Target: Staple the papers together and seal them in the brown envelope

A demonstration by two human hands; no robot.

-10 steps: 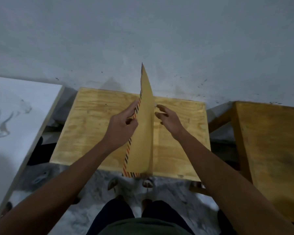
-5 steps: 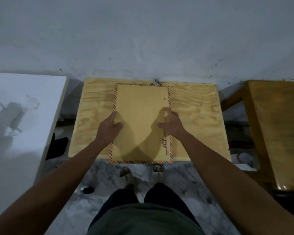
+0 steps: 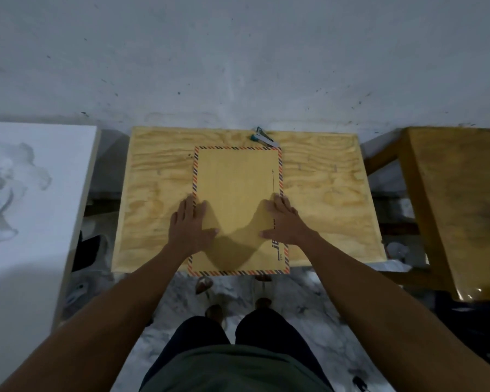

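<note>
The brown envelope (image 3: pixel 238 205) lies flat on the plywood worktop (image 3: pixel 328 199), its near edge overhanging at 6 o'clock. Left hand (image 3: pixel 188 226) and right hand (image 3: pixel 285 222) press its side edges, fingers straight, gripping nothing. A stapler (image 3: pixel 262 138) sits at 12 o'clock, touching its far edge

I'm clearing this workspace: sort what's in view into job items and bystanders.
For the job: brown envelope, flat under the left hand and right hand; stapler beyond its far edge; plywood table as work surface.

Just there: white board; wooden table.
</note>
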